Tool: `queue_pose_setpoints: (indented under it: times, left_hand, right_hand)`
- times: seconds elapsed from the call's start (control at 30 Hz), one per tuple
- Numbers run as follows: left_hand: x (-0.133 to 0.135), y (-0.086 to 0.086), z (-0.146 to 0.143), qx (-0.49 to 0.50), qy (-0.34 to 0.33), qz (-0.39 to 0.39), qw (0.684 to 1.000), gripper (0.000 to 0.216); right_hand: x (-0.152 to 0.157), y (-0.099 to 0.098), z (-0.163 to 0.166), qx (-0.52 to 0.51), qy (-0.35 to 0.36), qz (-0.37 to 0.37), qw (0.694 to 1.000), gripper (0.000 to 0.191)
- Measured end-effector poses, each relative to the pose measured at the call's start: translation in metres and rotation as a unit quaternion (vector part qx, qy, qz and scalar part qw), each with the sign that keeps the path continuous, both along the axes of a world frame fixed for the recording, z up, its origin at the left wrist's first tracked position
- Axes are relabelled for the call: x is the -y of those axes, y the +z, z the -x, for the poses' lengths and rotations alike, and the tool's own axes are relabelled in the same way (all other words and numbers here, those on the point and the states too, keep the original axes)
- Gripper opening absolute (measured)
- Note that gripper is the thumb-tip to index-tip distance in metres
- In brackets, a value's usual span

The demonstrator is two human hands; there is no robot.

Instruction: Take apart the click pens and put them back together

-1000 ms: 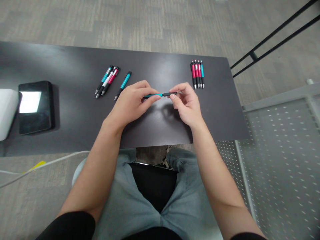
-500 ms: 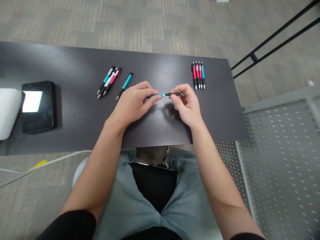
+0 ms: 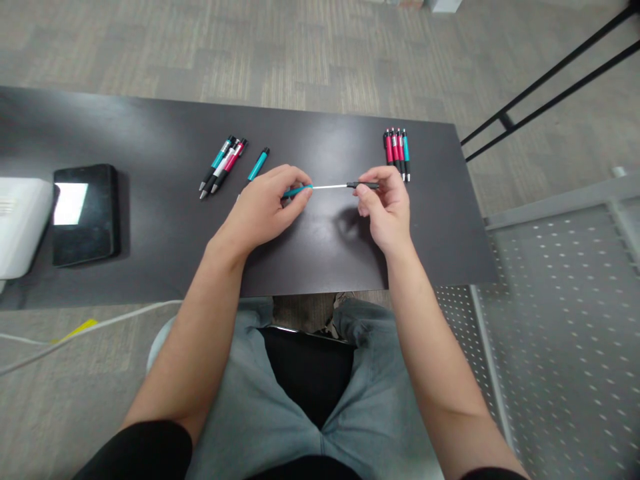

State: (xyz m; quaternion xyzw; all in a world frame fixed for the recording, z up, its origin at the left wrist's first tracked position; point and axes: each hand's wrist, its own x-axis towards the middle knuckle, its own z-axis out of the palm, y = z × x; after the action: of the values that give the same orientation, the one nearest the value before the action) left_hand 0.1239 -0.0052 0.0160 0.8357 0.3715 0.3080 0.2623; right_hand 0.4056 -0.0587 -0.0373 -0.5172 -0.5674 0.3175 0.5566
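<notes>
My left hand [image 3: 265, 207] pinches a teal pen barrel [image 3: 298, 191] between thumb and fingers, above the dark table. In my right hand [image 3: 387, 210], thumb and fingers are closed on a black pen section [image 3: 367, 185]. A thin white refill [image 3: 330, 187] spans the gap between the two parts, lying almost level. Just beyond my left hand lies a teal pen [image 3: 259, 164], its lower part hidden by that hand. Past my right hand, a row of red and teal pens [image 3: 398, 152] lies side by side.
A cluster of teal, white and red pens [image 3: 223, 167] lies left of the hands. Farther left are a black box-like device [image 3: 86, 233] with a shiny top and a white object [image 3: 23, 227]. A perforated metal panel [image 3: 565, 320] stands off the table's right end.
My hands have moved apart, the right hand to the right and the left hand slightly left. More of the white refill now shows between the teal barrel and the black section.
</notes>
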Motion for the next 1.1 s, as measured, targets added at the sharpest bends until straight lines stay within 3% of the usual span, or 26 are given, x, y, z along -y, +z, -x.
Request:
queue_pose_setpoints:
  times: [0.23, 0.43, 0.73, 0.9, 1.1]
  left_hand:
    - [0.004, 0.006, -0.002, 0.008, -0.015, 0.002, 1.0, 0.037]
    - [0.006, 0.008, -0.005, 0.006, -0.007, -0.005, 1.0, 0.032]
    - [-0.005, 0.009, 0.022, 0.018, 0.031, -0.008, 0.999, 0.032]
    - [-0.011, 0.006, 0.037, 0.018, 0.074, -0.021, 0.997, 0.03]
    - [-0.012, 0.002, 0.047, 0.024, 0.098, -0.023, 0.995, 0.028]
  right_hand:
    - [-0.001, -0.001, -0.004, 0.008, 0.0, -0.016, 1.0, 0.057]
    - [0.002, 0.003, 0.001, 0.017, 0.019, 0.0, 1.0, 0.057]
    - [-0.009, 0.0, -0.006, -0.018, -0.053, -0.027, 0.998, 0.048]
    - [-0.001, 0.01, 0.007, 0.062, -0.016, -0.018, 0.998, 0.039]
    - [0.01, 0.031, 0.042, 0.202, 0.078, -0.005, 0.976, 0.013]
